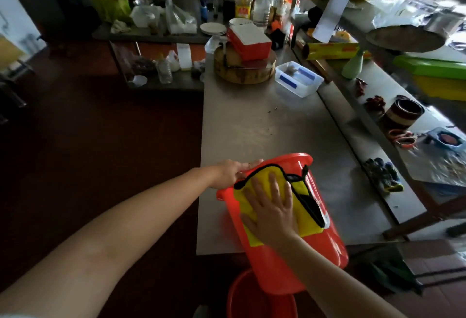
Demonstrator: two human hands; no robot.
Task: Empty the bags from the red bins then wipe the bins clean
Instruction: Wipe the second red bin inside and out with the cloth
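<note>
A red bin (297, 254) lies tilted on its side at the near edge of the steel table (252, 121), its rim pointing away from me. My left hand (230, 172) grips the bin's rim on the left side. A yellow cloth with black trim (306, 214) is spread over the bin's upper wall. My right hand (271, 208) presses flat on the cloth with fingers spread. A second red bin (257, 300) stands on the floor below, its mouth facing up and partly covered by the tilted bin.
On the table farther back stand a clear plastic box (298, 79) and a round wooden chopping block (242, 66) carrying a red-and-white container (249, 40). Bottles crowd the back. A lower shelf on the right holds scissors (402, 138), gloves (384, 174) and a dark pot (403, 113).
</note>
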